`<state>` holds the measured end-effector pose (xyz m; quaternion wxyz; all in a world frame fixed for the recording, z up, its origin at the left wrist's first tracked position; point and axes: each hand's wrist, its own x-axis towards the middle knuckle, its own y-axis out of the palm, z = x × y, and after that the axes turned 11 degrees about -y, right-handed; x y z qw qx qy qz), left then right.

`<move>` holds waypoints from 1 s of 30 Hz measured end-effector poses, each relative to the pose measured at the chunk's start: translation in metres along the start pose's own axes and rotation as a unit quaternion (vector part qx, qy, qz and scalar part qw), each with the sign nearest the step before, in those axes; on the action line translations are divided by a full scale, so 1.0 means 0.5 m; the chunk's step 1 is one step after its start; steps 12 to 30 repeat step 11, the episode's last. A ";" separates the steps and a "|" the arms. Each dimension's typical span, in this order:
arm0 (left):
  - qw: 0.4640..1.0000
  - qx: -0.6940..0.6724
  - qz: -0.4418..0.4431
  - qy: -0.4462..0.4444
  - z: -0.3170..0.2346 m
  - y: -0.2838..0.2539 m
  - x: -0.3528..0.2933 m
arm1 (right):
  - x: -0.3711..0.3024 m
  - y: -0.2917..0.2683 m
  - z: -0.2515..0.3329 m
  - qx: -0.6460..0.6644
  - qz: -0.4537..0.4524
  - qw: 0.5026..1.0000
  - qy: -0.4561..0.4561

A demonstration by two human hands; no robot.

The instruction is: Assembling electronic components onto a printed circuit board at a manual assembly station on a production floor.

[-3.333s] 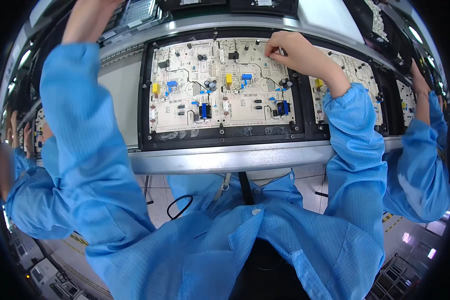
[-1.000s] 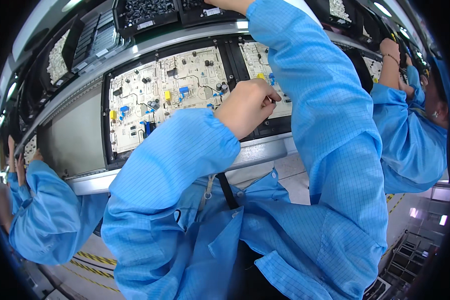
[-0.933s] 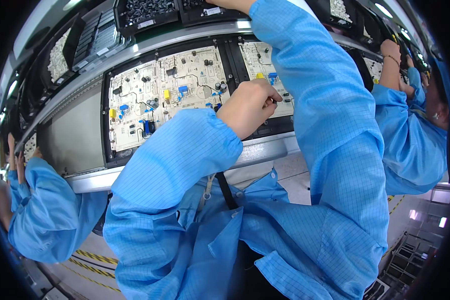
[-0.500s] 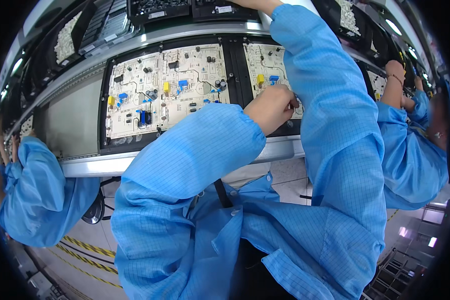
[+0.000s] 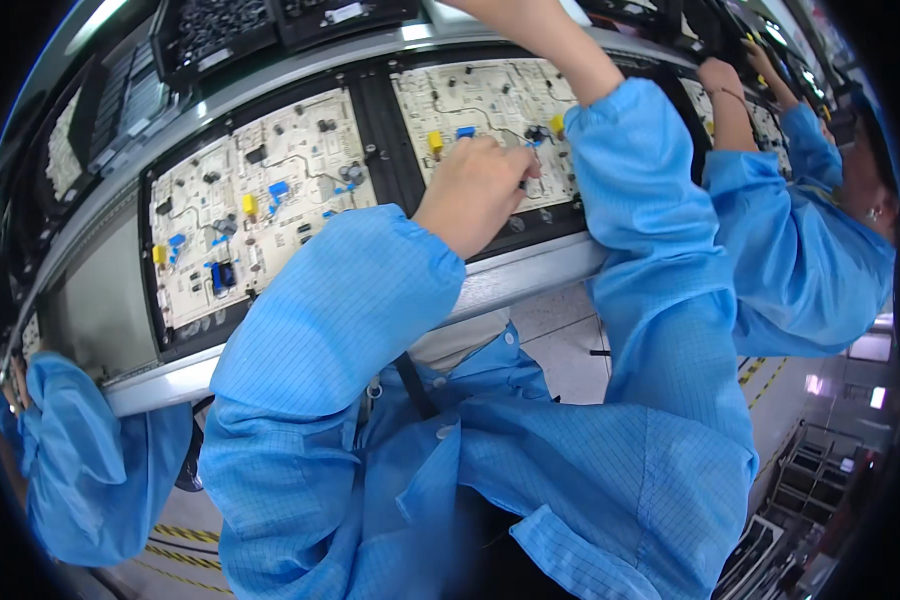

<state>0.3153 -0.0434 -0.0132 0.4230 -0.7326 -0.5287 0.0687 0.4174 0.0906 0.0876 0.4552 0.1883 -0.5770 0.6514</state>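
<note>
My left hand (image 5: 477, 192) hovers over the right-hand circuit board (image 5: 416, 98), near its front edge. Its fingers are curled in toward the thumb; whatever they hold, if anything, is hidden. The board is cream-coloured and carries yellow, blue and black components. My right arm stretches far forward across that board's right side, and my right hand (image 5: 515, 14) reaches up by the parts bins, cut off by the upper edge so its fingers do not show. Left of my left hand lies a second, similar pair of joined boards (image 5: 295, 130) in a black frame.
Black bins of small dark parts (image 5: 210, 30) line the back, with a bin of white parts (image 5: 62, 150) at far left. A metal rail (image 5: 530, 274) edges the line in front. Co-workers' blue sleeves (image 5: 795, 235) show on the right and lower left (image 5: 85, 450).
The view has turned, so the boards sit further left and tilted. My left hand stays curled over the right-hand board. More of my right forearm shows, still reaching forward to the bins.
</note>
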 end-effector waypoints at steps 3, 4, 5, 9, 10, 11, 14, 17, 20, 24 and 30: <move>1.000 -0.001 0.013 -0.017 0.005 -0.008 -0.001 | -0.053 -0.008 0.006 -0.005 -0.031 0.998 0.047; 1.000 -0.002 0.019 -0.021 0.010 -0.007 0.002 | -0.064 -0.013 0.005 -0.007 -0.028 0.998 0.060; 1.000 -0.003 0.024 -0.017 0.013 -0.007 0.001 | -0.071 -0.016 0.003 -0.011 -0.031 0.997 0.064; 0.996 -0.029 0.046 -0.074 0.014 -0.024 0.003 | -0.077 -0.022 -0.003 -0.040 -0.035 0.998 0.031; 0.995 -0.031 0.050 -0.081 0.014 -0.027 0.002 | -0.074 -0.023 -0.007 -0.026 -0.023 0.998 0.048; 0.994 -0.032 0.054 -0.087 0.014 -0.030 0.001 | -0.071 -0.024 -0.012 -0.011 -0.011 0.998 0.065; 0.994 -0.032 0.054 -0.087 0.014 -0.030 0.001 | -0.071 -0.024 -0.012 -0.011 -0.011 0.998 0.065; 0.994 -0.032 0.054 -0.087 0.014 -0.030 0.001 | -0.071 -0.024 -0.012 -0.011 -0.011 0.998 0.065; 0.994 -0.032 0.054 -0.087 0.014 -0.030 0.001 | -0.071 -0.024 -0.012 -0.011 -0.011 0.998 0.065; 0.994 -0.032 0.054 -0.087 0.014 -0.030 0.001 | -0.071 -0.024 -0.012 -0.011 -0.011 0.998 0.065; 0.994 -0.032 0.054 -0.087 0.014 -0.030 0.001 | -0.071 -0.024 -0.012 -0.011 -0.011 0.998 0.065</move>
